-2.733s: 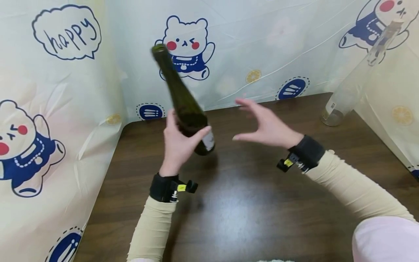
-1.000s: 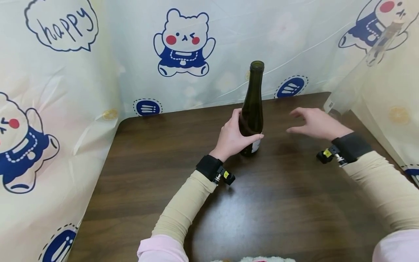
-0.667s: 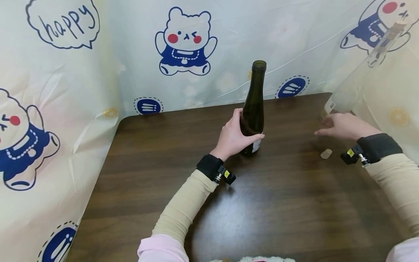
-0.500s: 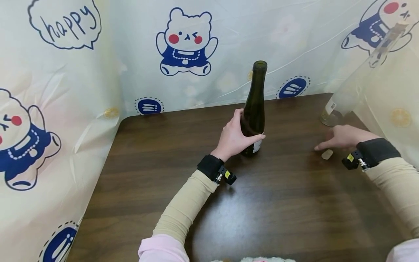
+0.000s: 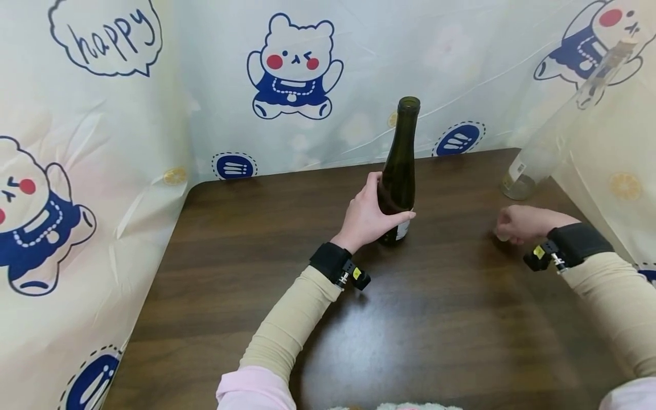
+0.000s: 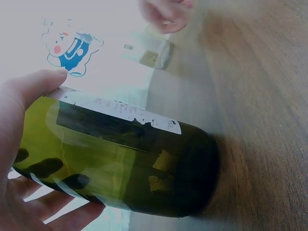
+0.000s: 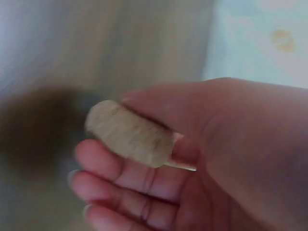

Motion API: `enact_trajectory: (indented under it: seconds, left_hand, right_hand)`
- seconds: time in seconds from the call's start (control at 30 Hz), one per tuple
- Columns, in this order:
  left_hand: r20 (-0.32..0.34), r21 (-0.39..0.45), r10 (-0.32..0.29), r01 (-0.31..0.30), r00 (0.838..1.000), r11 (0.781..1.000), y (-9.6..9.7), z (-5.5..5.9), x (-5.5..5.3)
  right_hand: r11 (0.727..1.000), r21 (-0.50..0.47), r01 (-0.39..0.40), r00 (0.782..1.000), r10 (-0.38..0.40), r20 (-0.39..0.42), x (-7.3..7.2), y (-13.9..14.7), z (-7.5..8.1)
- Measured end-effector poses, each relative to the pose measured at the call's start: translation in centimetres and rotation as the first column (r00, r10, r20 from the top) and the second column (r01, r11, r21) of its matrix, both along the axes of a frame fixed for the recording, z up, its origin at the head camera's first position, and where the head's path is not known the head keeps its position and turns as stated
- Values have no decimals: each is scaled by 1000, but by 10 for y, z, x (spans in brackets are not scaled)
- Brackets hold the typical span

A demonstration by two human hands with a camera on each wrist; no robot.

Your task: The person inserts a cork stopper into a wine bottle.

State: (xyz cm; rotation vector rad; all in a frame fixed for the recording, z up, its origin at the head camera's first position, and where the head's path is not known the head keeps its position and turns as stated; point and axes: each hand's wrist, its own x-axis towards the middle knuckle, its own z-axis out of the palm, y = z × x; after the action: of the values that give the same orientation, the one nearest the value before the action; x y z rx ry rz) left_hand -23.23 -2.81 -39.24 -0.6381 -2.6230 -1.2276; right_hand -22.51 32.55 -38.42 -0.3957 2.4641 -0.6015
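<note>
A dark green glass bottle [image 5: 401,165] stands upright on the table, its mouth uncorked. My left hand [image 5: 365,215] grips its lower body, fingers round the far side and thumb across the front near the white label [image 6: 115,109]. Over the table's right part, my right hand [image 5: 528,222] pinches a cork [image 7: 129,134] between thumb and fingers. In the right wrist view the cork is plain, pale tan and stubby; the head view mostly hides it behind the fingers. A blurred right hand [image 6: 166,13] also shows at the top of the left wrist view.
A clear glass bottle [image 5: 543,145] with a cork in its neck stands at the table's back right corner, just beyond my right hand. Printed curtains [image 5: 215,85] hang close along the back and sides of the brown wooden table [image 5: 256,228].
The left hand brought the green bottle rightward and set it upright. The right hand moved right, reached down to the cork lying on the table and picked it up.
</note>
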Motion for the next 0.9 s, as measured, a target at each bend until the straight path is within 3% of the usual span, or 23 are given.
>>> enact_trajectory:
  seconds: [0.07, 0.2, 0.37, 0.43, 0.57, 0.67, 0.7, 0.77, 0.83, 0.9]
  left_hand:
    - [5, -6, -2, 2, 1000, 1000, 0, -1, 0]
    - [2, -11, 4, -4, 1000, 1000, 0, -1, 1]
    - [4, -14, 1, -1, 1000, 1000, 0, -1, 1]
    - [4, -16, -2, 2, 1000, 1000, 0, -1, 1]
    - [1, -16, -11, 11, 1000, 1000, 0, -2, 1]
    - [-3, -8, -16, 16, 1000, 1000, 0, -2, 1]
    - [-4, -6, -16, 16, 1000, 1000, 0, -2, 1]
    - [-6, -3, -15, 15, 1000, 1000, 0, -2, 1]
    - [-3, -3, -15, 15, 1000, 1000, 0, -3, 1]
    - [0, -6, -14, 14, 1000, 1000, 0, -3, 1]
  right_hand:
    - [1000, 7, -10, 994, 11, -109, -3, -10, 16]
    - [1000, -15, 3, 938, -8, -345, -11, -38, 62]
    - [980, -191, 49, 876, -134, -463, -15, -73, 124]
    - [952, -295, 82, 848, -223, -481, -13, -87, 146]
    - [820, -565, 91, 790, -404, -461, -7, -117, 182]
    - [716, -697, 33, 775, -458, -435, -3, -137, 200]
    - [696, -718, 15, 773, -463, -433, -1, -143, 205]
    - [667, -745, -15, 777, -461, -429, 1, -153, 212]
    - [659, -751, -30, 779, -456, -431, 1, -161, 217]
    - [686, -727, -32, 773, -444, -452, 0, -167, 219]
